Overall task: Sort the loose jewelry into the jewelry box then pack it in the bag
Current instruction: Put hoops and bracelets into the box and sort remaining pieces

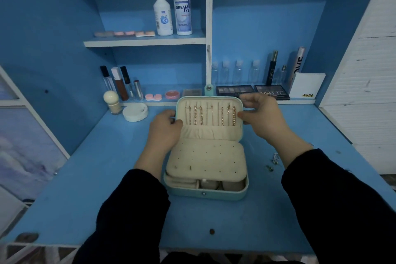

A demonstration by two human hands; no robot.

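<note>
Left hand [165, 128] and right hand [262, 118] each curl fingers round a side edge of lid [210, 99] of open jewelry box [203, 194], centre of blue desk [96, 178], lid upright. Risk — closing now leaves loose jewelry [273, 162] out at right; chains [201, 116] may swing, snag in hinge fold. Bag not in view. Cosmetics [271, 92] along back, two bottles [182, 15] on shelf [145, 42] above — blue alcove walls, dim light.

Mint jewelry box [205, 194] lies open on desk, gold chains [211, 115] hanging in lid.
</note>
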